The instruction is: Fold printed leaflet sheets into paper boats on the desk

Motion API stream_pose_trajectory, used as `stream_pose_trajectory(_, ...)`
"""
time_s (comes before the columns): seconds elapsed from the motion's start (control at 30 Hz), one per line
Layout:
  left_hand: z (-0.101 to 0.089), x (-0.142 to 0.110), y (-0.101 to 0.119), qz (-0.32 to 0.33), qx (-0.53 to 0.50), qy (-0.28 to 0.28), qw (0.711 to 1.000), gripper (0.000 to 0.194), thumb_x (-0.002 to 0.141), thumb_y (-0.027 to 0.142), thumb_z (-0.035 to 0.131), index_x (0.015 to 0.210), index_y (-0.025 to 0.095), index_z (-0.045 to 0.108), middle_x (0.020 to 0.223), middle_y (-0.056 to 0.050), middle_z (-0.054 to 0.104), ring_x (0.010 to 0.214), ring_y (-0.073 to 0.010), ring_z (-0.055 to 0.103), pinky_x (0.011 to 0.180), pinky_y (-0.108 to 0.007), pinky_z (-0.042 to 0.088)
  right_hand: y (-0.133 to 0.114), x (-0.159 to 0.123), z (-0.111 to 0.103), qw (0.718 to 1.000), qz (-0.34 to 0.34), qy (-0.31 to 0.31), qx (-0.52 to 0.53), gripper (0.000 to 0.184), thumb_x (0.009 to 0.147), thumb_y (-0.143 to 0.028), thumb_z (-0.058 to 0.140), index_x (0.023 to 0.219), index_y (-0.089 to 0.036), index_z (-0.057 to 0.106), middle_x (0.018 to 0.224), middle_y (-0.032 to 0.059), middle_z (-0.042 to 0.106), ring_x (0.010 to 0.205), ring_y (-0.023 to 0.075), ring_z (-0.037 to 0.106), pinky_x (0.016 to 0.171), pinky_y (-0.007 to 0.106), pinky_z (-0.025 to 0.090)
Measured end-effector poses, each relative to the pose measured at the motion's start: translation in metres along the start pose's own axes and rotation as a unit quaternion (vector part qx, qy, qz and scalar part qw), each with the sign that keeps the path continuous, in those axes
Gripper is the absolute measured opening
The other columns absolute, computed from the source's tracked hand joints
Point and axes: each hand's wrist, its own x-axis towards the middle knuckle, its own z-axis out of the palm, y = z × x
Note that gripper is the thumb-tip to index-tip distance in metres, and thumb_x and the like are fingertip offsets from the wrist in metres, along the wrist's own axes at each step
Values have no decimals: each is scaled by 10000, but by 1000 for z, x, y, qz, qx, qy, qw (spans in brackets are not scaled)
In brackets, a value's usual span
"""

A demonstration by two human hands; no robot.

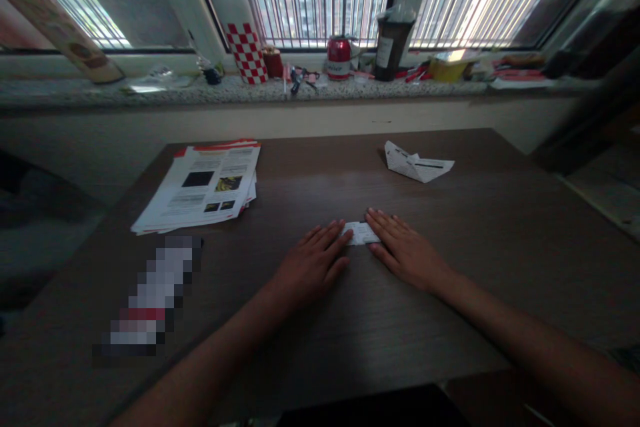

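A small folded piece of printed paper [361,233] lies flat on the brown table [320,173], between my two hands. My left hand [317,257] rests palm down with its fingers stretched over the paper's left end. On the right end, my right hand [405,247] also lies flat, its fingers pointing away from me. Both hands press on the paper rather than grip it, and they cover its two ends. Farther back on the right sits a paper boat [417,163] folded from printed paper.
A stack of printed sheets [210,180] lies at the back left, with a pixelated, blurred-out object [153,297] in front. Along the windowsill [320,90] stand a checkered white bottle [240,27], a red can [339,57], a dark cup [393,43] and other small items.
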Motion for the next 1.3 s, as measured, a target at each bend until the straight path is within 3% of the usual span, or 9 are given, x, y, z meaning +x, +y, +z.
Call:
stream_pose_trajectory(0.17,-3,2,0,-4,-11,27,1000,523,1085,399,494,1587,260,440,1675,-89,418,1510,-287,432,1242,-490,332,4,3,-4,999,-11,29,34,549,1061,-394,535,1590,-269,460,1627,107,494,1505,294,453,1207,562,400)
stream_pose_trajectory(0.3,-4,5,-1,-3,-37,60,998,462,1042,321,592,1492,236,527,1566,-111,547,1404,-311,535,1159,-516,429,5,6,-7,995,-38,51,75,394,1020,-323,624,1408,-261,626,1429,116,657,1332,304,600,1091,536,496)
stream_pose_trajectory(0.53,-10,9,-2,-11,-99,98,990,374,1019,274,642,1386,228,586,1383,-100,663,1260,-305,619,1072,-502,500,4,14,-14,990,-59,40,125,331,994,-307,677,1320,-252,662,1318,115,684,1234,299,628,1037,513,507)
stream_pose_trajectory(0.73,-20,12,-2,-33,-150,80,985,329,1048,324,606,1363,227,598,1299,-104,680,1182,-291,651,1031,-476,523,-1,17,-16,985,-70,28,155,356,969,-276,704,1322,-275,658,1300,115,651,1200,298,630,1009,493,528)
stream_pose_trajectory(0.97,-19,12,-7,-18,-73,84,994,502,947,292,761,1408,200,586,1298,-110,652,1170,-305,635,1017,-479,543,-8,17,-14,973,-56,30,220,498,920,-295,764,1397,-283,622,1329,125,599,1232,297,604,1033,479,522)
stream_pose_trajectory(1.17,-22,12,-5,35,25,109,993,458,956,245,748,1386,209,594,1305,-108,642,1194,-313,607,1023,-502,537,-11,25,-24,951,15,4,307,302,1044,-408,585,1276,-250,698,1171,89,713,1063,243,676,926,402,533)
stream_pose_trajectory(1.3,-23,13,-6,56,51,139,987,434,973,209,726,1384,233,588,1351,-96,621,1226,-298,594,1059,-495,517,-12,31,-22,937,51,-32,344,245,1037,-394,571,1105,-228,738,1027,56,765,926,222,694,803,355,522)
